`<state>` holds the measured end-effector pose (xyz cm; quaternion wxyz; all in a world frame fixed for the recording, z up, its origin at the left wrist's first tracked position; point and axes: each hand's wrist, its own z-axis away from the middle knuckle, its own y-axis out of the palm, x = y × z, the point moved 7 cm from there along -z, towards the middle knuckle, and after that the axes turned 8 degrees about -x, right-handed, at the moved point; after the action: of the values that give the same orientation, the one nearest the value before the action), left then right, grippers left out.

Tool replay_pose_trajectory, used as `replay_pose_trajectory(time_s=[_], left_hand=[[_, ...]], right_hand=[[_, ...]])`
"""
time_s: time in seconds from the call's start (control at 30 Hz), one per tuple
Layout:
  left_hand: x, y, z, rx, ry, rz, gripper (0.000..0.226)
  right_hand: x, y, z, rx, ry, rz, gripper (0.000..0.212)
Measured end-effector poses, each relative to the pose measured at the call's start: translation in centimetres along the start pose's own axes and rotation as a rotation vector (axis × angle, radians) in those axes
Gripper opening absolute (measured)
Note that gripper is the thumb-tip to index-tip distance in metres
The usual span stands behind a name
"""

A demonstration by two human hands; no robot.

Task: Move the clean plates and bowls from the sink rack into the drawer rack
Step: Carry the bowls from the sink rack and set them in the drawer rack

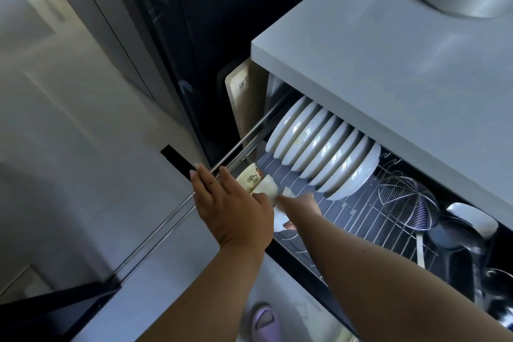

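Now the drawer rack (369,219) is standing pulled out from under the surface (388,64), and small cream bowls (258,183) are being set into its front left corner, just beside the side rail (238,147).

A row of white plates (322,153) is already being held upright along the left side of the rack, reaching back under the overhanging front edge of the surface. To the right of the plates a wire skimmer (408,203) is lying on the rack floor, with dark pots (458,244) beyond it toward the right side.

The left hand (230,208) is being held over the bowls with the fingers fairly straight and spread toward the rail; whether the thumb is pinching a rim cannot be told. The right hand (299,208) is being curled round a white bowl at the front of the rack, though most of its fingers are hidden.

For the step to go well, each bowl is probably best tipped onto its edge and seated between the wires before being let go, with the neighbouring bowl steadied.

Open room is being left on the bare wires between the bowls and the nearest plate, and further right toward the skimmer. The overhanging edge is limiting any lift at the back, so a low approach from the front edge is likely safest.
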<state>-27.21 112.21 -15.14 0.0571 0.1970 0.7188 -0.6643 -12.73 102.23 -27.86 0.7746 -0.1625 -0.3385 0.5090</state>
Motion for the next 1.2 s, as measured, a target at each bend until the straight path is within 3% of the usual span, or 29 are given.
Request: replay_pose_trajectory(time_s=[0.3, 0.47, 0.6, 0.7, 0.83, 1.03, 1.2], left_hand=[[0.2, 0.1, 0.0, 0.004, 0.008, -0.002, 0.079], [0.2, 0.1, 0.0, -0.004, 0.011, -0.007, 0.079], [0.2, 0.1, -0.1, 0.01, 0.009, -0.025, 0.079], [0.1, 0.1, -0.1, 0.049, -0.004, -0.04, 0.08], [-0.1, -0.4, 0.0, 0.069, -0.017, -0.059, 0.08], [-0.1, -0.6, -0.2, 0.095, -0.043, -0.07, 0.079], [-0.6, -0.7, 0.0, 0.143, -0.046, -0.109, 0.08]], right_hand=[[0.0, 1.7, 0.0, 0.02, 0.04, -0.078, 0.062], [0.4, 1.8, 0.0, 0.058, 0.04, -0.001, 0.06], [0.6, 1.3, 0.6, 0.103, 0.018, 0.05, 0.047], [1.0, 0.5, 0.7, 0.086, -0.032, 0.063, 0.054], [1.8, -1.2, 1.5, 0.098, -0.06, -0.035, 0.036], [3.1, -4.6, 3.5, 0.128, -0.068, -0.236, 0.035], [3.5, -8.4, 5.3, 0.116, -0.173, -0.265, 0.035]])
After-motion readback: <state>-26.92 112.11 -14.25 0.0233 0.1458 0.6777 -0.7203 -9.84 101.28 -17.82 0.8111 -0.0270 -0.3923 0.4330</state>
